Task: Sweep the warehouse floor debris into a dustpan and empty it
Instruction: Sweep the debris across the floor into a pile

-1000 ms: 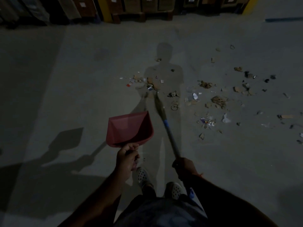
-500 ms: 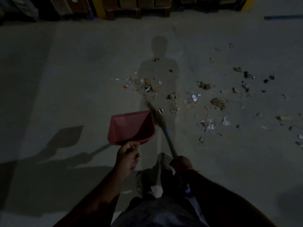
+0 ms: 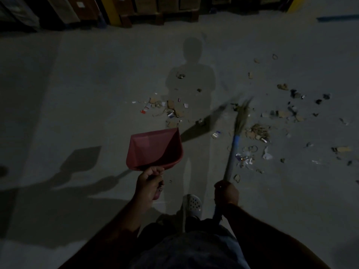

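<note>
My left hand point(image 3: 148, 183) grips the handle of a red dustpan point(image 3: 153, 148), held above the grey concrete floor with its mouth facing away from me. My right hand point(image 3: 226, 192) grips the blue handle of a broom point(image 3: 236, 140), whose straw bristles point(image 3: 242, 115) point forward and right, blurred, over scattered debris. One patch of cardboard and paper scraps point(image 3: 171, 110) lies ahead of the dustpan. A wider spread of debris point(image 3: 258, 131) covers the floor to the right of the broom.
Wooden pallets with cartons point(image 3: 161, 8) and a yellow rack post point(image 3: 109, 10) line the far edge of the floor. My grey perforated shoe point(image 3: 192, 204) stands between my hands. My shadow falls forward over the left debris patch. Bare concrete point(image 3: 68, 94) stretches to the left.
The broom head has swung from beside the dustpan out to the right and forward, over the right-hand debris. I have stepped closer to the debris. The dustpan stays held the same way.
</note>
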{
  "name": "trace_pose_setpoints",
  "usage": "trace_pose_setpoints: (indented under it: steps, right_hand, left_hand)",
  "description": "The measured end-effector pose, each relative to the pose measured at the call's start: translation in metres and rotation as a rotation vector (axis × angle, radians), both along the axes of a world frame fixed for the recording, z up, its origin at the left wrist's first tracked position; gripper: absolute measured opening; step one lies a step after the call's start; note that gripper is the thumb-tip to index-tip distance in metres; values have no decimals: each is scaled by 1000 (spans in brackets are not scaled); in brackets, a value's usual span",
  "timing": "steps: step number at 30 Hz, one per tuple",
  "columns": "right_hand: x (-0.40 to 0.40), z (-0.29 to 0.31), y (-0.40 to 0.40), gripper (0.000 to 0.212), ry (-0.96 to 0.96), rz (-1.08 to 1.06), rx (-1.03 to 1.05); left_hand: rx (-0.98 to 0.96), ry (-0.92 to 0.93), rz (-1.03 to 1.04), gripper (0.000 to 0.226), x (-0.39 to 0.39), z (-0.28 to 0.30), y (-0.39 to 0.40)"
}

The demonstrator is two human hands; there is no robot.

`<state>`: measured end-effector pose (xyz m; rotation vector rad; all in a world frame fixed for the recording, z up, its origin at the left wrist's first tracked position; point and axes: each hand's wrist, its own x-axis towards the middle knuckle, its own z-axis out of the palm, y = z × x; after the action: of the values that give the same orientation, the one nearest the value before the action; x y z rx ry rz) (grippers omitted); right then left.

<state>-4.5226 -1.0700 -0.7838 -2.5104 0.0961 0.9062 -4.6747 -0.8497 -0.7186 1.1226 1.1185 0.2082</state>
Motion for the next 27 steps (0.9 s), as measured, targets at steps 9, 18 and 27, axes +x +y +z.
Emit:
trace_pose_setpoints:
  steps: [9, 18, 27]
  right_hand:
    - [5, 6, 79, 23, 228, 421, 109]
    - [1, -6, 133, 18, 405, -211, 196]
    - [33, -20, 152, 24, 87, -217, -79]
  left_hand:
    - [39, 22, 45, 19, 1, 1, 36]
    - [15, 4, 34, 16, -4, 8, 98]
    - [-27, 26, 16, 17, -6, 8, 129]
